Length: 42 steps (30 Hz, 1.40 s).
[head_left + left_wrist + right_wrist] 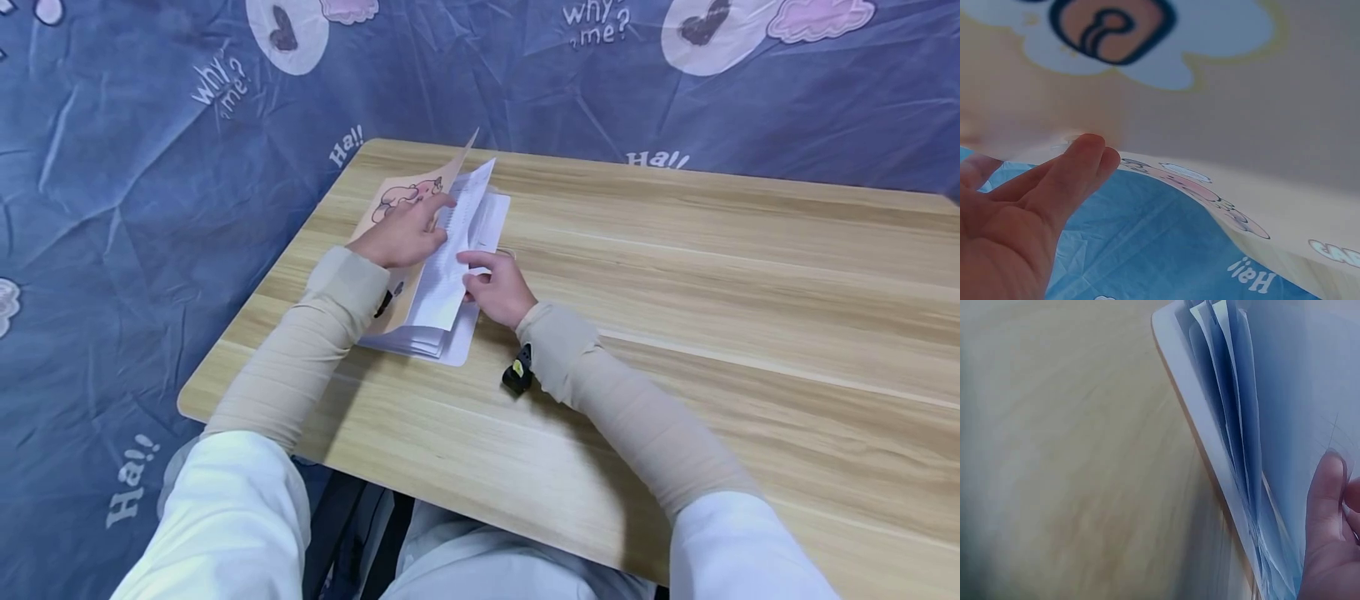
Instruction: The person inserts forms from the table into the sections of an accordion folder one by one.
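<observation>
A notebook with a peach cartoon-printed cover lies on the left part of the table, its cover and some pages raised at an angle. My left hand lies across the cover, with its index finger extended over the printed pages. In the left wrist view, the extended fingers touch the bent cover. My right hand pinches the free edge of a white page between index finger and thumb. Several fanned sheets show beneath that page in the right wrist view, above the pale back cover.
The wooden table extends far to the right. A blue patterned cloth hangs behind it and on the left. Beside the right wrist is a small black device. The table's front edge runs just before the person's lap.
</observation>
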Tool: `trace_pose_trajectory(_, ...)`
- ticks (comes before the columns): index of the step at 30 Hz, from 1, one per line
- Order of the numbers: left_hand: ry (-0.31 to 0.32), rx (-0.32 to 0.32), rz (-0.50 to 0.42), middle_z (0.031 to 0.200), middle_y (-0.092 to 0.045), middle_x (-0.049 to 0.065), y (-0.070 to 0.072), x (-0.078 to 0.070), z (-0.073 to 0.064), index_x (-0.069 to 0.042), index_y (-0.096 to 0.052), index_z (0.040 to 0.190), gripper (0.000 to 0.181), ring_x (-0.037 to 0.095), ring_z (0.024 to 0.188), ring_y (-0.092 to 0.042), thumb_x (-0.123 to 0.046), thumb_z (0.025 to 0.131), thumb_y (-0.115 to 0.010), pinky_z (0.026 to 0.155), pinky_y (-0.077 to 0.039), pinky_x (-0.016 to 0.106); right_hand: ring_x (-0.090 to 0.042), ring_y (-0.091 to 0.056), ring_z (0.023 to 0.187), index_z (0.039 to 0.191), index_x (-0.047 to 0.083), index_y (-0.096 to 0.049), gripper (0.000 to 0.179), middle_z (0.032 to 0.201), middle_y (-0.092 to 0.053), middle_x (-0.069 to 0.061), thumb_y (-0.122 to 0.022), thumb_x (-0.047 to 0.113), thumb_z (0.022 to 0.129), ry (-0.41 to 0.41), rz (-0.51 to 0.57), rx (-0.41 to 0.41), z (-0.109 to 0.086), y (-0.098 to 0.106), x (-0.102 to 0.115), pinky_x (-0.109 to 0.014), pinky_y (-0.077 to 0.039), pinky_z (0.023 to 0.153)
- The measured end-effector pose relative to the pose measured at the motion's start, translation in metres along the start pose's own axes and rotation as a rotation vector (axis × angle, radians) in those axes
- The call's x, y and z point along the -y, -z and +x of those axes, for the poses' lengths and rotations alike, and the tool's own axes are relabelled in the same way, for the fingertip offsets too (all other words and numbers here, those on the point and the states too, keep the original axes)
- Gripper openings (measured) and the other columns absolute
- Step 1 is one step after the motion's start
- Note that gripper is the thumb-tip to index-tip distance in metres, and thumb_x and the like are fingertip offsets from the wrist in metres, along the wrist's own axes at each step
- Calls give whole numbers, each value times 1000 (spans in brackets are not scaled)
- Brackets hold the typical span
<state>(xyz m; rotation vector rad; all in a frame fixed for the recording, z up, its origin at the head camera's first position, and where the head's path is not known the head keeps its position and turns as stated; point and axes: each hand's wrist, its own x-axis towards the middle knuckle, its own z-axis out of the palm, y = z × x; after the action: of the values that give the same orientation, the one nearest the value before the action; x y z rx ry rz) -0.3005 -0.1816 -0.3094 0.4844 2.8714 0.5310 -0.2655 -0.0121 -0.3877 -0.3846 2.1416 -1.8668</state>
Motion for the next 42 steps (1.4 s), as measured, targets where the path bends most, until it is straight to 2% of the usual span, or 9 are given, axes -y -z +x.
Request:
trace_pose_trajectory(8,0,-10,2,78,-48,9,0,-3,3,-16,-34,144,54,26,79,-51,-18,91,-44,82,-41,40,-10,-57,60,129,-3,-54,40,120,-52,-18,-49,-5,90,1,-21,15,6,-3,0,-24,-51,60)
trace_pose_trajectory(12,-5,-13,1,77,-48,9,-1,-3,4,-16,-33,145,55,27,82,-52,-18,91,-44,86,-41,41,-12,-56,57,129,-2,-55,39,120,-52,-17,-49,-4,90,-9,-32,22,8,-3,0,-30,-52,60)
trace_pose_trajectory(16,-4,-12,-1,78,-49,10,-1,-2,4,-15,-34,145,54,27,84,-53,-19,91,-44,90,-40,42,-12,-54,55,129,-1,-55,40,119,-53,-16,-49,-3,90,8,-68,24,10,-7,3,-28,-51,57)
trace_pose_trajectory(23,-8,-19,10,72,-46,7,-1,-4,4,-14,-36,143,53,24,68,-47,-19,91,-44,77,-41,38,-10,-52,51,130,2,-55,40,118,-56,-13,-48,0,90,-1,-131,37,14,-14,5,-22,-46,52)
trace_pose_trajectory(27,-11,-20,15,69,-45,5,-1,-4,4,-13,-37,142,53,23,64,-46,-18,90,-45,73,-41,36,-10,-52,54,128,3,-57,39,118,-57,-12,-49,1,90,-11,-135,35,16,-16,5,-22,-45,51)
trace_pose_trajectory(34,-18,0,6,70,-45,6,-3,-1,7,-13,-36,143,53,24,66,-46,-17,90,-45,78,-40,37,-12,-54,68,124,5,-60,36,115,-59,-12,-49,2,89,-9,-222,10,21,-21,4,-22,-45,55)
trace_pose_trajectory(37,-21,25,3,77,-49,9,-4,0,8,-13,-35,144,54,26,74,-49,-18,91,-45,84,-40,39,-15,-57,77,127,4,-59,38,117,-59,-13,-50,4,90,-28,-237,19,21,-21,4,-23,-48,60)
trace_pose_trajectory(39,-26,57,-3,97,-58,16,-6,1,9,-14,-32,146,55,30,90,-53,-18,92,-44,93,-39,42,-17,-59,83,130,5,-56,39,119,-59,-13,-52,6,91,-48,-239,30,21,-20,3,-24,-49,64)
trace_pose_trajectory(42,-35,118,4,132,-51,16,-11,1,13,-16,-28,148,57,32,111,-50,-18,93,-44,102,-34,44,-20,-61,87,132,4,-53,41,118,-58,-13,-53,9,92,-75,-223,37,20,-16,-1,-26,-52,66)
